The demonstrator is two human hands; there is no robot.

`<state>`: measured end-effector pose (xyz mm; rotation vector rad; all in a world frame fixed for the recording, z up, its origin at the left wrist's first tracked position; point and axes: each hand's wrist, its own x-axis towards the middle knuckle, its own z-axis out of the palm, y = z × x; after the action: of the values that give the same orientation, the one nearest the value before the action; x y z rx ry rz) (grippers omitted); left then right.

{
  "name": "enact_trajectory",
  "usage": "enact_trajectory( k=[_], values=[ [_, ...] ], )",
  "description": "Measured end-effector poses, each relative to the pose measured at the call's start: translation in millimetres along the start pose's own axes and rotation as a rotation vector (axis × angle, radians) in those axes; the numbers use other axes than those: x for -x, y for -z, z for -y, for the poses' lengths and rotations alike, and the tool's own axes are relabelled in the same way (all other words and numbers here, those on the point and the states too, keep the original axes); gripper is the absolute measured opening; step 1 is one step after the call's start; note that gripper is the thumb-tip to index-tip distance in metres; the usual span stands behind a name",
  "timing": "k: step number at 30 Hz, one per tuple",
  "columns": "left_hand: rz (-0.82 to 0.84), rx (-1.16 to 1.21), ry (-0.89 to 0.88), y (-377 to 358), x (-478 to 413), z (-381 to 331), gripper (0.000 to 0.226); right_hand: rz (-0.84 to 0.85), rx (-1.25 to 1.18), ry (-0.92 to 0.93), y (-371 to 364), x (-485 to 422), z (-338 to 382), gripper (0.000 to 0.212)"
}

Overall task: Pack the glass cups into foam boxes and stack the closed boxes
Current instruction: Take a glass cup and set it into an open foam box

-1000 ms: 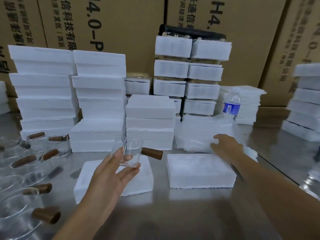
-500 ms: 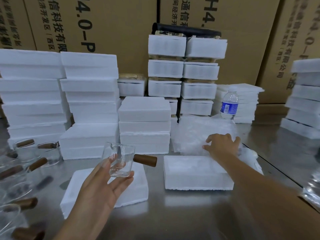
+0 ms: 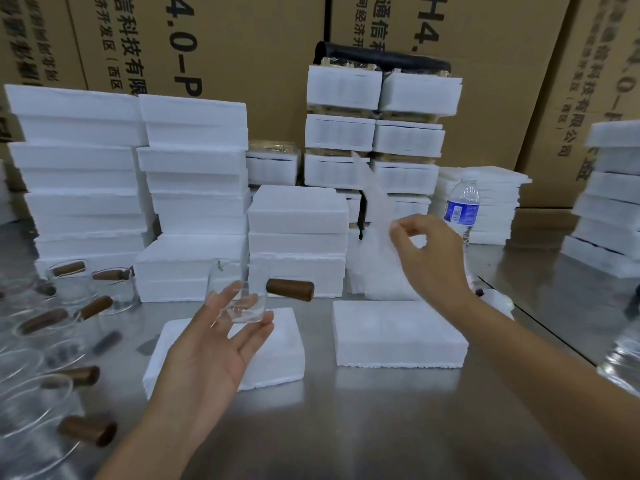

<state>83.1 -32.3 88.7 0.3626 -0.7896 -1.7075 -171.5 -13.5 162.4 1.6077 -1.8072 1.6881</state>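
My left hand (image 3: 211,344) holds a clear glass cup (image 3: 239,289) with a brown wooden handle (image 3: 290,289) pointing right, above a foam box half (image 3: 277,355) on the steel table. My right hand (image 3: 429,258) pinches a thin translucent wrapping sheet (image 3: 375,209) and lifts it off a pile of such sheets (image 3: 377,271). A second foam box half (image 3: 398,336) lies below that hand. More glass cups with wooden handles (image 3: 65,317) stand at the left.
Stacks of closed foam boxes (image 3: 194,188) fill the back of the steel table (image 3: 346,427), with more foam boxes at the right edge (image 3: 609,202). A water bottle (image 3: 462,206) stands behind my right hand. Cardboard cartons (image 3: 242,46) form the back wall.
My right hand has gone from resting on the sheet pile to pinching one sheet and raising it. The left hand keeps the cup in about the same place.
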Motion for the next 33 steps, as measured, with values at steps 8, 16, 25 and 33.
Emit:
enact_trajectory(
  k=[8, 16, 25, 33],
  values=[
    [0.076, 0.144, -0.030, 5, 6, -19, 0.044, 0.291, -0.049, 0.122, -32, 101, 61, 0.019],
    [0.064, 0.164, -0.109, 4, 11, -32, 0.044, 0.586, 0.241, 0.273, -63, 138, 55, 0.022],
    [0.035, -0.204, -0.129, -2, 8, -24, 0.042, 0.332, -0.109, 0.029, -46, 125, 43, 0.045],
    [0.118, -0.705, -0.234, -6, 16, -3, 0.046, 0.396, 0.088, 0.184, -38, 122, 36, 0.047]
  ],
)
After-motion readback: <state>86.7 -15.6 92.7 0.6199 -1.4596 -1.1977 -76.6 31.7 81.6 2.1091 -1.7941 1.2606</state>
